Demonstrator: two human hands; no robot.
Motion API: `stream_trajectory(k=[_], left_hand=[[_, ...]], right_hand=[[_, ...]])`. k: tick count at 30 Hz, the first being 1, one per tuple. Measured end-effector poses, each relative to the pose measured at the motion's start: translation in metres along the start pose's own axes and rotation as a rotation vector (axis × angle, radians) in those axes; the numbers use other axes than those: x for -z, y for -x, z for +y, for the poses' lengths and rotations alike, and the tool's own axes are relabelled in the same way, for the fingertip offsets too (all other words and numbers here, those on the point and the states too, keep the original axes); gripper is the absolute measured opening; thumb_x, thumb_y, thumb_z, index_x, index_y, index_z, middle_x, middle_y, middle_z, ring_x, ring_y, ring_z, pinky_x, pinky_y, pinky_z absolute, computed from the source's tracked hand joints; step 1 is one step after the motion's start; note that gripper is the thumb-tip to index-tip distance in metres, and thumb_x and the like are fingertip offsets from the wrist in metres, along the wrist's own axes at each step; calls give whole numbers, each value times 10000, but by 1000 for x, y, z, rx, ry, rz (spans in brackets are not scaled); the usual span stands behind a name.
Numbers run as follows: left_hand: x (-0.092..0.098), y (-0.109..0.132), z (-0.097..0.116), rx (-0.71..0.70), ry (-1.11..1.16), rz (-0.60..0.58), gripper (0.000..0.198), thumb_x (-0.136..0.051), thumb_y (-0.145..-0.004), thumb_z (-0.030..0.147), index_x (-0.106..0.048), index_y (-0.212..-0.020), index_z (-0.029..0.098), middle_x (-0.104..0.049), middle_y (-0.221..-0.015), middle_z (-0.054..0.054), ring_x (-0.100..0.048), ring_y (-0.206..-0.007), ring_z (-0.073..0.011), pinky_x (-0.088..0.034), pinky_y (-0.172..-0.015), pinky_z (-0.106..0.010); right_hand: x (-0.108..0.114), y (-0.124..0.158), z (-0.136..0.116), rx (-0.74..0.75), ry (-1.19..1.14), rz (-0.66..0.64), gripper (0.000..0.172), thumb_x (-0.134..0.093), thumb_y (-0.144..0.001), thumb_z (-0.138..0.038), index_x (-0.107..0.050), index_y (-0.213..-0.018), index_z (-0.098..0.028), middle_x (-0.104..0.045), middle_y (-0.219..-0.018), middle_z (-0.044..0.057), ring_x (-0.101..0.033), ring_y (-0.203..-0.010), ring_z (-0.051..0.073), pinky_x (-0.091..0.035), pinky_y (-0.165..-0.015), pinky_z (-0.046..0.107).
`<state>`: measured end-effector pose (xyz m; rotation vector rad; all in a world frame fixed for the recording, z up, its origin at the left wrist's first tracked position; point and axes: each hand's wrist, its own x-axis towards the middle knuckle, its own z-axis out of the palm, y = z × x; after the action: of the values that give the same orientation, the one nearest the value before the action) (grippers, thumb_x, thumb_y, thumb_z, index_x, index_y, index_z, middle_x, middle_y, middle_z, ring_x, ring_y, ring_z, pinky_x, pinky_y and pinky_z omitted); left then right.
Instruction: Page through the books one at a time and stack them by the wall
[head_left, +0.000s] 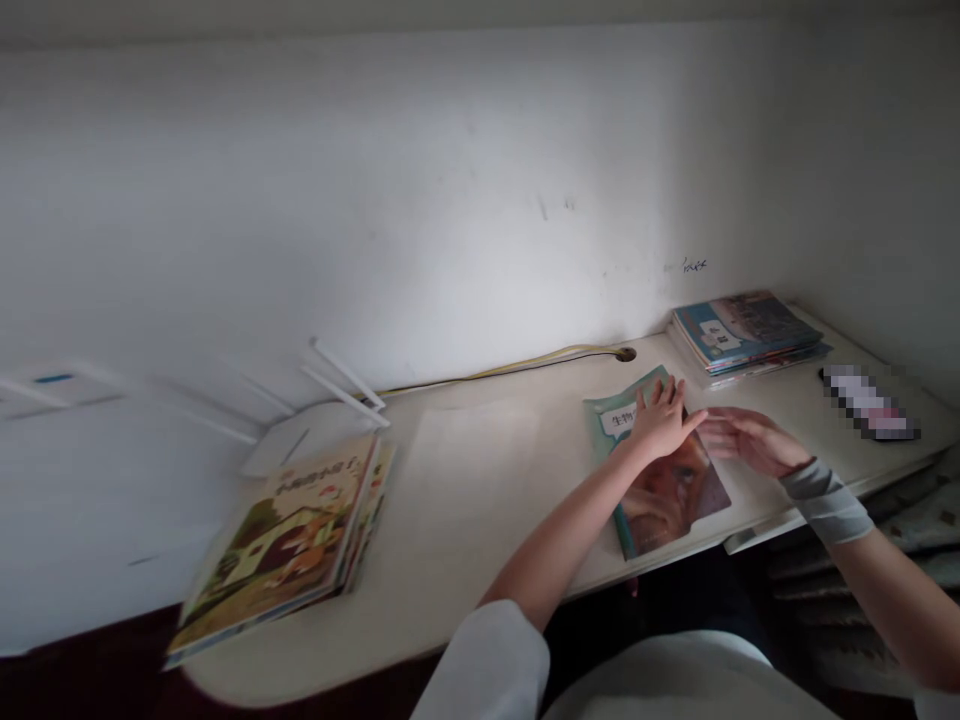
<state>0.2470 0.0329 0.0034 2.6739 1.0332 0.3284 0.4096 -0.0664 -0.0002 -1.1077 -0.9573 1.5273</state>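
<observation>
A green-edged textbook [664, 500] with a large picture on its cover lies near the front edge of the white desk. My left hand [664, 420] rests on its upper part, palm down, fingers spread, hiding part of the cover title. Beside the book's right edge is my right hand [754, 438], turned on its side with its fingers stretched toward the left hand. A grey band [829, 500] wraps my right wrist. Whether the right fingertips touch the book, I cannot tell.
Picture books [289, 540] are stacked at the left end of the desk [465, 500], before a white router [300, 435] with antennas. More books [750, 330] are piled in the back right corner. A phone-like object [870, 402], blurred out, lies at right. Cables [517, 360] run along the wall.
</observation>
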Motion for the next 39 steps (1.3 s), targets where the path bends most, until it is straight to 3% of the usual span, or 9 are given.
stream_trajectory(k=[4,8,11,17,23,26,30,35,39], left_hand=[[13,15,-17,-35,19,15,724,-207,-869,607,-154,-1436,160,-169,-1500,-149,-115,-1380,-304,-157,-1073,-544],[10,34,-30,20,114,41,688,-185,-890,571,-83,-1445,177,-123,-1513,-131,-65,-1389,-265,-159,-1080,-522],[2,42,-33,65,159,58,683,-185,-897,555,-87,-1443,156,-110,-1514,-138,-58,-1390,-261,-165,-1080,-517],[0,43,-26,89,211,104,656,-219,-906,520,-115,-1440,154,-85,-1516,-141,-52,-1391,-263,-146,-1084,-522],[-1,53,-17,5,322,178,662,-203,-902,536,-32,-1448,204,-78,-1524,-103,-30,-1396,-218,-113,-1105,-486],[-2,56,-17,21,360,278,671,-171,-896,554,-3,-1449,213,-78,-1525,-99,-16,-1397,-205,-101,-1113,-464],[-2,58,-21,59,378,367,700,-158,-881,589,3,-1449,212,-89,-1523,-112,-24,-1397,-208,-108,-1114,-464],[-3,59,-19,60,358,360,691,-144,-885,582,-6,-1448,206,-116,-1517,-125,-26,-1396,-215,-120,-1107,-479],[-2,58,-14,48,357,360,672,-144,-893,561,-8,-1448,208,-101,-1520,-116,-18,-1396,-206,-110,-1114,-460]], right_hand=[[7,14,-16,-53,123,87,196,-692,-710,-358,-665,-785,-179,-705,-735,66,-649,-621,162,-511,-591,291],[5,14,-11,86,50,55,268,-609,-753,-430,-664,-888,-206,-701,-907,83,-658,-776,192,-521,-660,333],[-14,10,4,128,66,20,304,-648,-717,-386,-632,-973,-223,-670,-1028,69,-631,-893,206,-513,-737,354],[-61,12,10,153,-5,85,232,-694,-696,-358,-576,-848,-228,-606,-672,-28,-542,-518,103,-471,-530,246],[-69,15,18,116,-222,188,338,-567,-780,-485,-590,-1041,-272,-648,-1065,24,-611,-947,178,-508,-766,295],[-73,23,29,149,32,5,347,-620,-741,-431,-622,-1033,-242,-659,-1039,32,-580,-1020,224,-466,-871,342],[-82,50,39,223,724,-185,195,-582,-772,-313,-632,-923,-200,-655,-844,20,-603,-826,194,-472,-761,320],[-100,74,56,461,1431,194,136,-527,-828,-273,-587,-759,-172,-602,-740,53,-549,-686,160,-393,-614,268],[-119,68,70,758,1568,376,267,-478,-848,-174,-517,-584,-178,-523,-579,17,-462,-570,129,-317,-574,271]])
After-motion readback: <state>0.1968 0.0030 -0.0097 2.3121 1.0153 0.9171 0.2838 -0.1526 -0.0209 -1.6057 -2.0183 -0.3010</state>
